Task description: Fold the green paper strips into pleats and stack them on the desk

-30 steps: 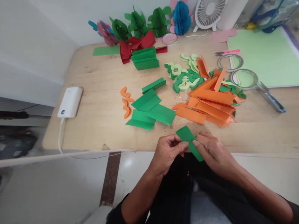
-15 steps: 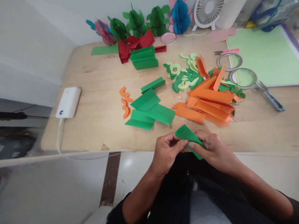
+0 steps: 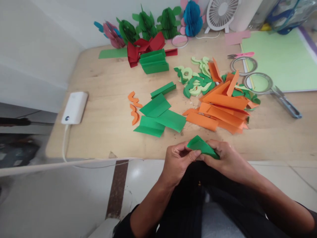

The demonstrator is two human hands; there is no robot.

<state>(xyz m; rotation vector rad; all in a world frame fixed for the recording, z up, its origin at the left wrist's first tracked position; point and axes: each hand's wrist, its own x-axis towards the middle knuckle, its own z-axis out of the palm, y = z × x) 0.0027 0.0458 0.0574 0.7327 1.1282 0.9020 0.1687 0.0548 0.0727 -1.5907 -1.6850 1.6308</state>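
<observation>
A folded piece of green paper (image 3: 202,146) is pinched between both hands at the table's front edge. My left hand (image 3: 178,162) grips its left end, thumb on the near side. My right hand (image 3: 224,158) holds the right end, with its fingers partly behind the paper. Just beyond my left hand, several creased green paper pieces (image 3: 156,107) lie overlapping on the table. Beyond my right hand is a heap of folded orange paper (image 3: 223,105). Two wavy orange cutouts (image 3: 133,114) lie left of the green pieces.
Green and pale green cutouts (image 3: 195,79) lie behind the orange heap. To the right are tape rolls (image 3: 259,82), a cutter-like tool (image 3: 286,102) and light green sheets (image 3: 279,62). A white power bank (image 3: 74,107) sits at left. Honeycomb paper figures (image 3: 146,24) and a fan (image 3: 221,13) line the wall.
The lower flap of the green paper, which hung below my thumbs, no longer shows. My right hand has closed in around the paper. The view has shifted slightly.
</observation>
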